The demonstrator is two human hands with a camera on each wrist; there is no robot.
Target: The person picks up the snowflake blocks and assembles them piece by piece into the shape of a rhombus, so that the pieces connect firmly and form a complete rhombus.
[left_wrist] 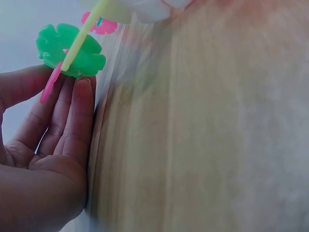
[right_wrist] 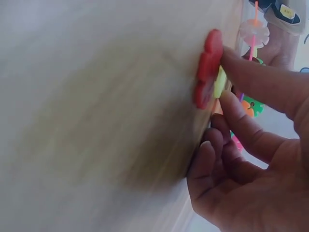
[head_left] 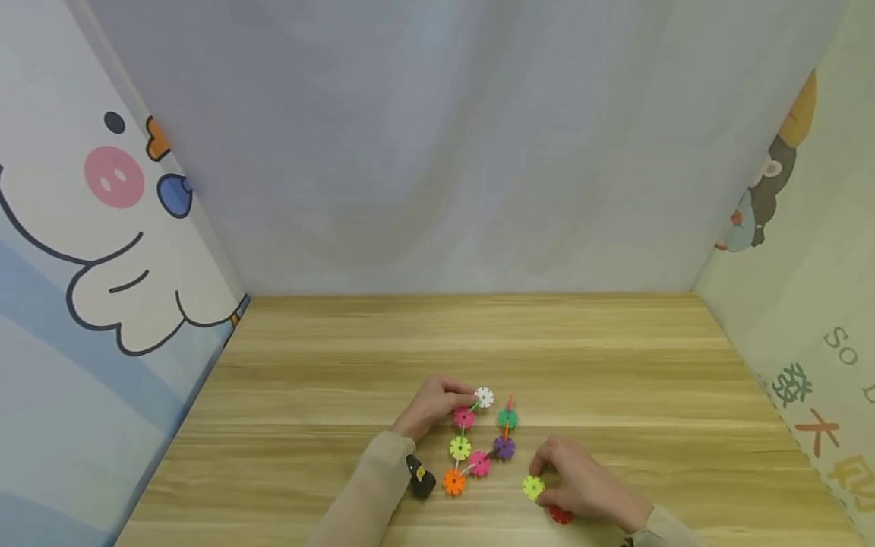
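A chain of slotted plastic snowflake discs lies in a U on the table. Its left arm runs from a white disc (head_left: 484,397) past a pink disc (head_left: 464,417) and a yellow-green disc to an orange disc (head_left: 454,482). Its right arm has a purple disc (head_left: 503,447) and a teal disc (head_left: 508,418). At the chain's upper left end, my left hand (head_left: 432,403) pinches a green disc (left_wrist: 84,50). To the right, my right hand (head_left: 581,482) pinches a loose yellow-green disc (head_left: 533,487) between thumb and index finger. A red disc (head_left: 561,516) sits under that thumb.
The wooden table (head_left: 307,357) meets a pale grey curtain (head_left: 444,152) at the back. Cartoon-printed panels stand on the left and right. A black device (head_left: 420,479) is strapped to the left wrist, close to the orange disc.
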